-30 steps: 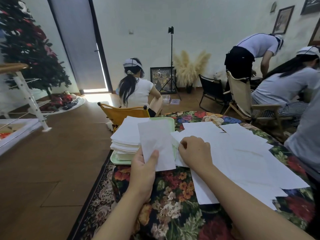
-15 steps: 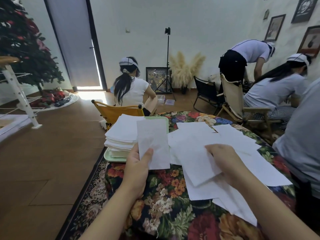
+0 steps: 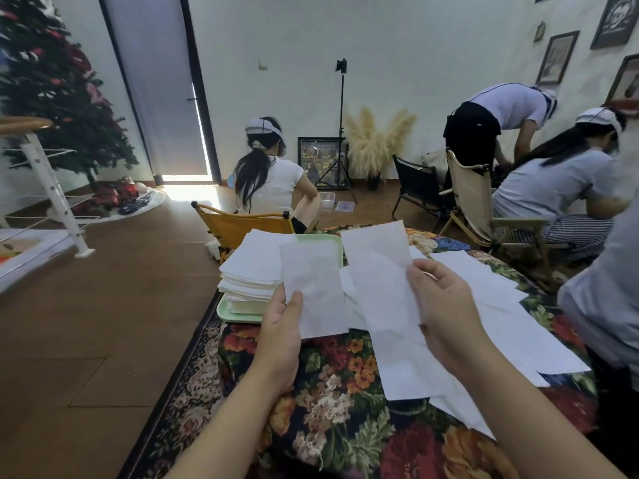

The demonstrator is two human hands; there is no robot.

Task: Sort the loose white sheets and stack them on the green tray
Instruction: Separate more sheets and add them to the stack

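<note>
Two thin, rectangular white sheets are held upright above the desk: the left hand (image 3: pixel 281 326) pinches one sheet (image 3: pixel 313 288), the right hand (image 3: pixel 446 305) grips the other sheet (image 3: pixel 378 267). Behind the left one, a thick stack (image 3: pixel 254 267) fills the green tray (image 3: pixel 238 314). Loose sheets (image 3: pixel 498 305) overlap on the floral cloth (image 3: pixel 332 392).

Bright doorway (image 3: pixel 186 188) glare, fisheye edges, soft blur

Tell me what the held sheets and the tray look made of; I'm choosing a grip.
Sheets: thin matte paper or tissue, probably; faintly translucent, edges bending. Green tray: likely smooth plastic, with a rounded moulded rim and slight sheen.
</note>
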